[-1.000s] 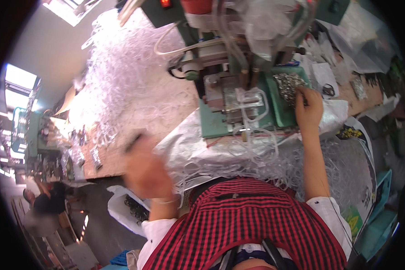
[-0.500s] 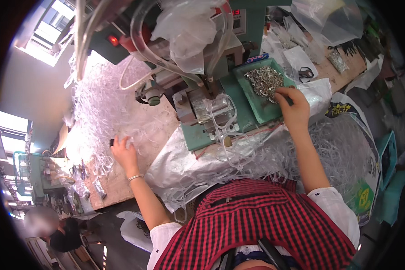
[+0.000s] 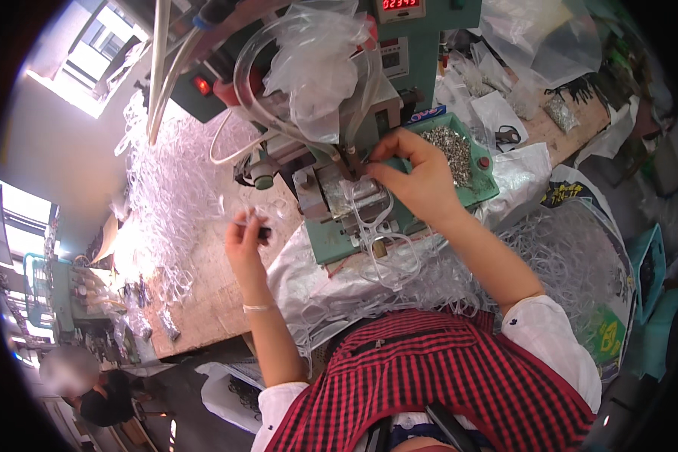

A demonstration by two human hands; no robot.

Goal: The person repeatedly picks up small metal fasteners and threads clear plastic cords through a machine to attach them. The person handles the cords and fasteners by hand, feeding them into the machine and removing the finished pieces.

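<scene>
My right hand (image 3: 413,175) is pinched on a small metal part at the head of the green press machine (image 3: 369,203), just above a clear plastic eyeglass frame (image 3: 373,218) lying on the machine's base. My left hand (image 3: 245,239) is raised over the wooden bench, fingers closed on a thin clear plastic piece with a dark end. A green tray of small metal parts (image 3: 452,151) sits right behind my right hand.
A big heap of clear plastic pieces (image 3: 169,196) covers the bench on the left, and more lie on plastic sheeting (image 3: 331,294) at the bench front. Hoses and a plastic bag (image 3: 309,68) hang over the machine. A person (image 3: 90,388) sits lower left.
My right hand moved from the parts tray to the machine head. My left hand rose from the bench, now holding a clear piece closer to the machine.
</scene>
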